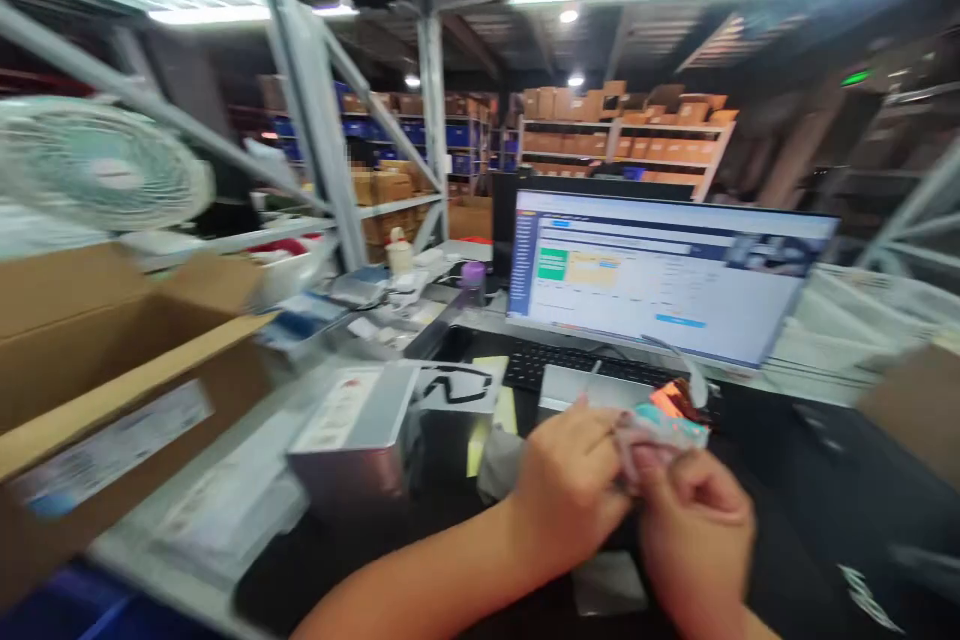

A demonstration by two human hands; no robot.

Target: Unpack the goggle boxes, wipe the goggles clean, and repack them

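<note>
My left hand (570, 485) and my right hand (697, 530) are close together above the dark desk, with fingers pinched. Between them is a crumpled, thin plastic packet (664, 430), pinkish near the fingers and shiny teal toward its far end. An orange reflective piece (681, 400) shows just beyond it; whether the two are joined I cannot tell. Behind my left hand lies a flat silver-white item (559, 388), partly hidden. A grey, soft-looking thing (499, 462) sits beside my left wrist. Under my hands rests a small greyish flat piece (609, 583). The picture is blurred.
A silver box (352, 420) stands left of my arm, beside a black angular frame (457, 383). Further left is an open cardboard box (150, 420). A keyboard (544, 365) and a lit monitor (667, 275) stand behind. A purple-capped bottle (472, 282) and a fan (105, 165) are at left.
</note>
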